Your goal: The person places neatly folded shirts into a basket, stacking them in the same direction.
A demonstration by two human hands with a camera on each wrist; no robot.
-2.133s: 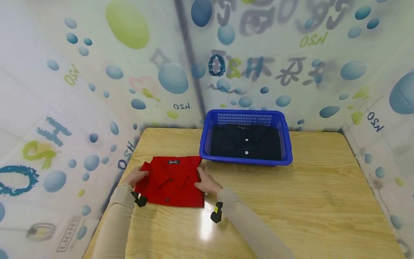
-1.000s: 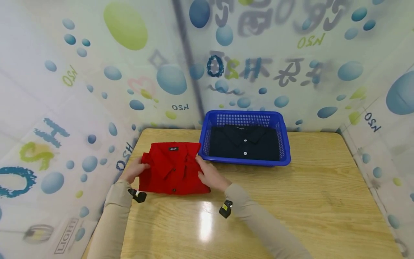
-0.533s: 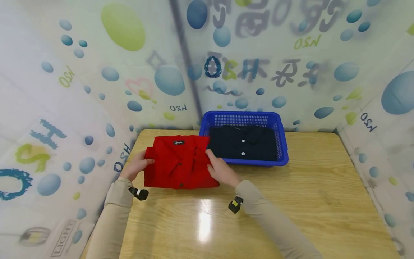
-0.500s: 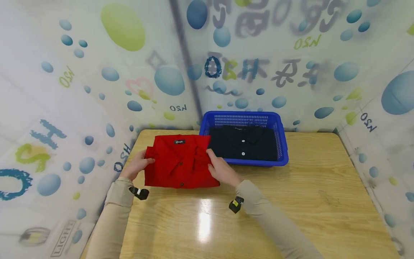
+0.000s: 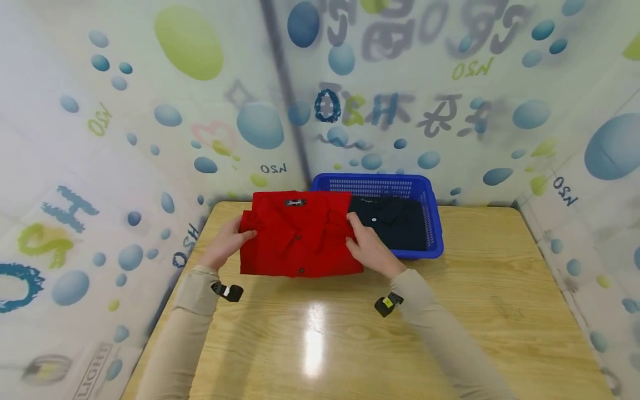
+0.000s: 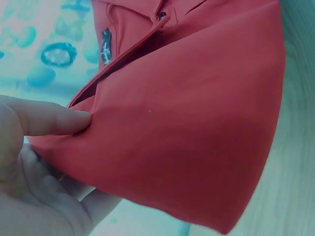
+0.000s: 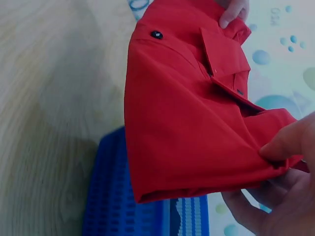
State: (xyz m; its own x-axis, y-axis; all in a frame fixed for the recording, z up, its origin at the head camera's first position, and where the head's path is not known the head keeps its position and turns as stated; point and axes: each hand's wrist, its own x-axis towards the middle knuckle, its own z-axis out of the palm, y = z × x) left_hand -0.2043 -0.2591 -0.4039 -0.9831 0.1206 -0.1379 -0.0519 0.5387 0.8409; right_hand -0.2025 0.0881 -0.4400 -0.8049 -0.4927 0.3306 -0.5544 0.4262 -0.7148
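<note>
A folded red collared shirt point(image 5: 300, 239) with dark buttons and a black neck label hangs between the two hands, lifted off the table. My left hand point(image 5: 227, 243) pinches its left side, thumb on top and fingers beneath, as the left wrist view shows the red shirt point(image 6: 187, 113) up close. On the opposite edge, my right hand point(image 5: 372, 247) grips the shirt the same way; in the right wrist view the right hand's thumb point(image 7: 290, 140) presses on the cloth. The shirt covers the left part of a blue plastic basket point(image 5: 434, 222), in which a folded dark shirt point(image 5: 400, 228) lies.
The basket stands at the back of a wooden table point(image 5: 480, 311), close to the rear wall point(image 5: 430, 50). Printed sheeting with bubbles and lettering covers the walls on the back, left and right. A black wrist camera point(image 5: 389, 304) is strapped to each sleeve.
Both hands have raised the red shirt from the table and carried it rightward and away from the body. It now overlaps the left part of the basket. The dark shirt has stayed put.
</note>
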